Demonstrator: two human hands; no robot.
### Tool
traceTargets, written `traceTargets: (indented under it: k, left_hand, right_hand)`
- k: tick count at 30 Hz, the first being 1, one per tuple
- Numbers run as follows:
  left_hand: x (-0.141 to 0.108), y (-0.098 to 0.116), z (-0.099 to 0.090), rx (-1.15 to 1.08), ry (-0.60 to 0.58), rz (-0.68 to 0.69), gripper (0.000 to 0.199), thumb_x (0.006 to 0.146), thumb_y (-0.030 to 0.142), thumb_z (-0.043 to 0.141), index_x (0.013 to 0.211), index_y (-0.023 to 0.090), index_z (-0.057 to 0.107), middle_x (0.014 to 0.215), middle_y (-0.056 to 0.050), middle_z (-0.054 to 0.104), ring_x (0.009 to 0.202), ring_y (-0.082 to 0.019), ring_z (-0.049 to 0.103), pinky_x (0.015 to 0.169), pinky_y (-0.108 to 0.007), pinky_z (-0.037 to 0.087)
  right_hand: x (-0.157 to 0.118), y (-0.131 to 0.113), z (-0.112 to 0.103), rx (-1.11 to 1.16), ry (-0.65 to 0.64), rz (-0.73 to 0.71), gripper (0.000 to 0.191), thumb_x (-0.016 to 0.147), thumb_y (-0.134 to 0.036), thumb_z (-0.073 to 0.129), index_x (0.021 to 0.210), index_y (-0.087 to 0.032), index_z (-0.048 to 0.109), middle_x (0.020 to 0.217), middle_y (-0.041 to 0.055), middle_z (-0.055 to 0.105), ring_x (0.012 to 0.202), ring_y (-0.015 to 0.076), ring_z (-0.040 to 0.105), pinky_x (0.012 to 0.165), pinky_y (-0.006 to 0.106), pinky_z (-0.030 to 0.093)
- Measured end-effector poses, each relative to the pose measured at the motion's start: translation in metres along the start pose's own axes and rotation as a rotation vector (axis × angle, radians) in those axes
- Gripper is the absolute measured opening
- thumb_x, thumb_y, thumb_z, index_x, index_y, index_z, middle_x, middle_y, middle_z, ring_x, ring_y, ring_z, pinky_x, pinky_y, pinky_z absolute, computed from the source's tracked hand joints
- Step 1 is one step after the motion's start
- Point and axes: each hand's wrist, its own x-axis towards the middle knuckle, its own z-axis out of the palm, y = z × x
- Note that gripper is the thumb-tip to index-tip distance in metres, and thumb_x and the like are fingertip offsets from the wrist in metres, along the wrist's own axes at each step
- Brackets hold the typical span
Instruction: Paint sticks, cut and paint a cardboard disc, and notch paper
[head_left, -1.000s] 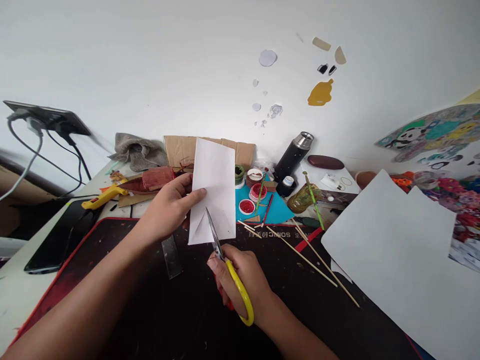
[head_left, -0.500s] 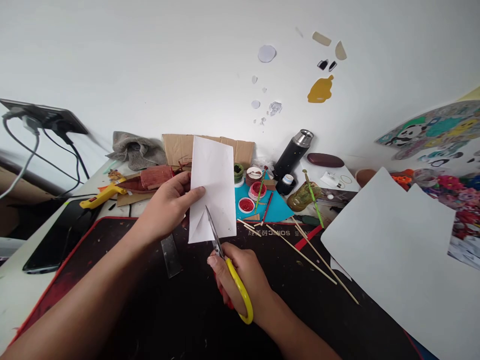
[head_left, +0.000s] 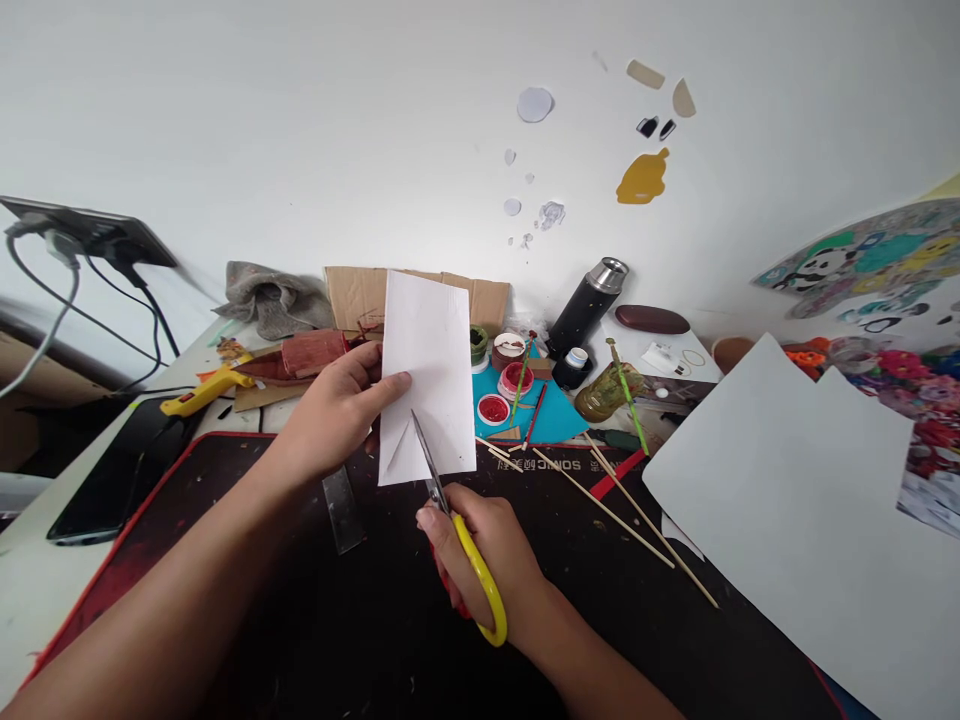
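A white rectangle of paper or thin card (head_left: 431,350) is held upright above the dark mat, pinched along its left edge by my left hand (head_left: 341,405), thumb in front and fingers behind. My right hand (head_left: 495,560) grips scissors (head_left: 480,575) with yellow and red handles. Their blades reach up over the lower part of the sheet, the tip close below my left thumb. A slanted line, a cut or a crease, runs from near that tip down to the lower left. The blade behind the sheet is hidden.
On the black mat (head_left: 360,630) lie a clear ruler (head_left: 343,510), thin wooden sticks (head_left: 607,510) and a red strip (head_left: 619,473). Paint pots (head_left: 515,378), a black flask (head_left: 589,305) and a glass jar (head_left: 606,392) stand behind. White sheets (head_left: 795,520) fill the right; a yellow glue gun (head_left: 206,390) sits left.
Almost nothing differs. The sheet's right edge has shifted very slightly to the right; both hands and the scissors keep nearly the same place.
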Motion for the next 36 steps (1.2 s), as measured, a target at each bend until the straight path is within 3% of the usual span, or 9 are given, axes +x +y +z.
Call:
traceTargets:
  k: [20, 36]
  left_hand:
    - [-0.0004, 0.0037, 0.004, 0.001, 0.014, -0.023, 0.049, 0.08, 0.051, 0.084, 0.116, 0.02, 0.074, 0.071, 0.0, 0.071, 0.038, -0.013, 0.051, 0.03, -0.026, 0.035]
    - [0.0009, -0.0013, 0.0027, 0.006, 0.009, -0.033, 0.053, 0.084, 0.057, 0.082, 0.121, 0.021, 0.073, 0.086, -0.004, 0.077, 0.047, -0.016, 0.057, 0.034, -0.025, 0.039]
  right_hand:
    - [0.0009, -0.0015, 0.0024, -0.022, 0.028, 0.021, 0.048, 0.11, -0.059, 0.058, 0.077, -0.026, 0.046, 0.051, -0.0069, 0.05, 0.036, 0.011, 0.051, 0.038, 0.02, 0.036]
    - [0.0023, -0.0053, 0.0014, -0.105, 0.058, -0.004, 0.048, 0.109, -0.056, 0.058, 0.074, -0.026, 0.045, 0.05, -0.0068, 0.048, 0.038, 0.0106, 0.049, 0.043, 0.022, 0.034]
